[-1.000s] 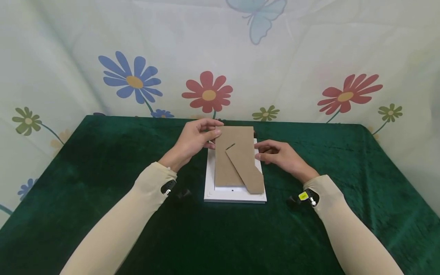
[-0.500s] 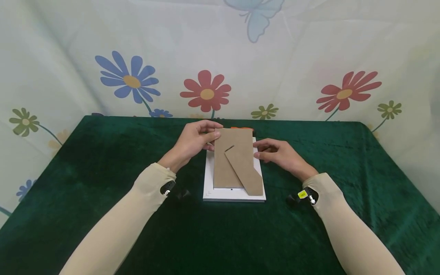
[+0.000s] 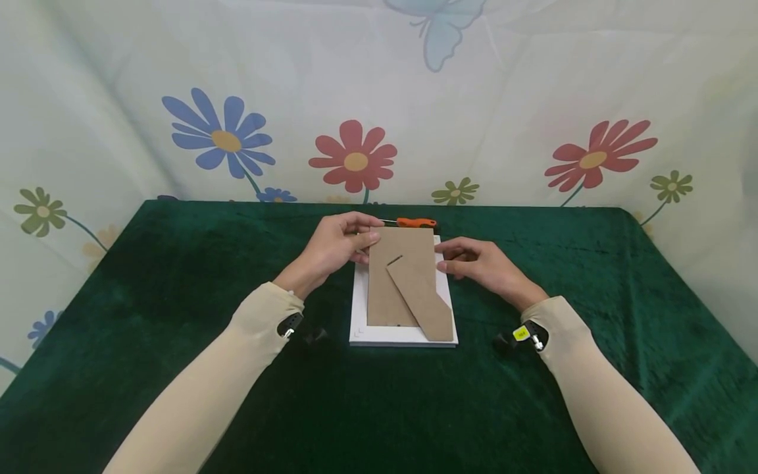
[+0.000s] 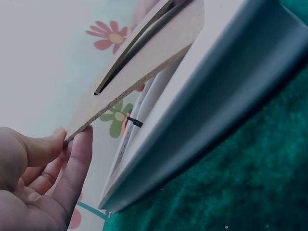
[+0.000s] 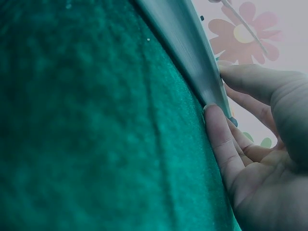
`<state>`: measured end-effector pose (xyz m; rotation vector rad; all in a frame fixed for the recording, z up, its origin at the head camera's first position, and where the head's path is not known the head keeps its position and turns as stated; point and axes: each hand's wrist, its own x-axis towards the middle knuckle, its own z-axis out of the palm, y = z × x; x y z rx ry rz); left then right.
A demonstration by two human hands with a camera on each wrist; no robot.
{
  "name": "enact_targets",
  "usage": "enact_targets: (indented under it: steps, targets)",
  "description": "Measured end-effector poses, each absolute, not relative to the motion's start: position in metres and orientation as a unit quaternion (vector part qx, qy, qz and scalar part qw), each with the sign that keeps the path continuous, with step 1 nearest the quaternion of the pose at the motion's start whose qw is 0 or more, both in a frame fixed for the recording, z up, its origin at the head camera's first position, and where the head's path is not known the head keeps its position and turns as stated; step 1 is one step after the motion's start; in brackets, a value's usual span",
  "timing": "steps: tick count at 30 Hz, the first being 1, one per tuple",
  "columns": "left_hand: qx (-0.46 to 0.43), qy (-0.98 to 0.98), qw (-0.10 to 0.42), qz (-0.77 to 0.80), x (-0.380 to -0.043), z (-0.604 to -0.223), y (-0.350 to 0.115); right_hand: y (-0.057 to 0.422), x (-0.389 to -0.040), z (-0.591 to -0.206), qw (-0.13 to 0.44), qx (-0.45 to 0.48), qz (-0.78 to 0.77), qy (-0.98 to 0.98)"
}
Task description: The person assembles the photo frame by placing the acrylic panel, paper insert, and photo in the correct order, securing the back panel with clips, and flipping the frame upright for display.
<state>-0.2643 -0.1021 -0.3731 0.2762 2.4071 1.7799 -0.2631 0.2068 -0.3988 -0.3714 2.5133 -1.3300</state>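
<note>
A brown picture-frame backing board (image 3: pixel 385 296), with its easel leg (image 3: pixel 417 296) slanting across it, lies over the white picture frame (image 3: pixel 359 313). My left hand (image 3: pixel 337 247) pinches the board's far left corner between thumb and fingers. In the left wrist view the board (image 4: pixel 144 72) is tilted, its held end raised off the frame (image 4: pixel 192 101) with a gap beneath. A small black tab (image 4: pixel 134 122) shows inside the frame. My right hand (image 3: pixel 482 266) grips the frame's right edge, thumb on top and a fingertip low on the side wall in the right wrist view.
Behind the frame lies a screwdriver with an orange handle (image 3: pixel 416 222), its shaft running left toward my left hand. Green velvet cloth (image 3: pixel 379 408) covers the table. A white flowered curtain (image 3: pixel 474 112) hangs behind the back edge.
The held far end of the board has come down toward the frame with my left hand, uncovering the screwdriver behind it. My right hand stays at the frame's edge.
</note>
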Motion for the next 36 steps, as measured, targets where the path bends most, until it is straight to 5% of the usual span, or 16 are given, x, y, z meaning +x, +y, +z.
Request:
enact_targets:
  steps: [36]
  targets:
    - [0.101,0.851,0.026,0.515,-0.263,-0.388,-0.097,0.207,-0.263,-0.398,0.140,-0.121,-0.464,0.867]
